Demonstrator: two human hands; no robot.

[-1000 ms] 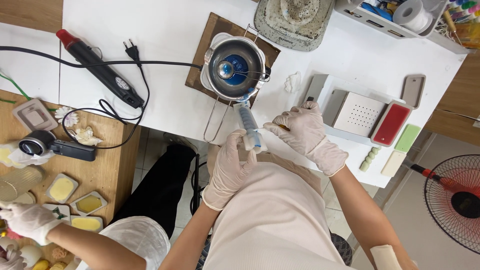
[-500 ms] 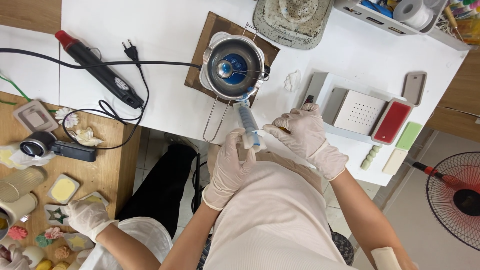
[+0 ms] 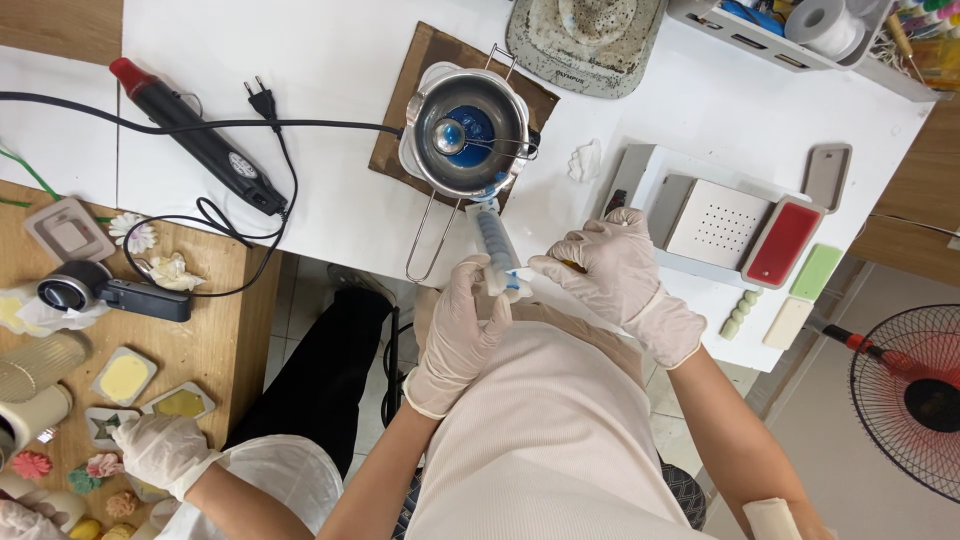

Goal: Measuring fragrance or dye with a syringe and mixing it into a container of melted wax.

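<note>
My gloved left hand (image 3: 462, 325) grips the plunger end of a large syringe (image 3: 494, 240) filled with blue liquid. Its tip points up into a small steel pot (image 3: 470, 135) of blue melted liquid with a metal spoon in it. My gloved right hand (image 3: 605, 270) is beside the syringe at the table edge, fingers pinched on something small and yellowish that I cannot make out. The pot sits on a brown board (image 3: 425, 60).
A white tray (image 3: 640, 170) with a perforated plate and a red mould (image 3: 783, 243) lies to the right. A heat gun (image 3: 195, 135) and its cable lie left. Another person's gloved hand (image 3: 160, 450) hovers over small moulds on the wooden table (image 3: 225, 330). A fan (image 3: 915, 400) stands right.
My hands and the syringe have barely moved. The other person's gloved hand has shifted right across the wooden table, over the small moulds.
</note>
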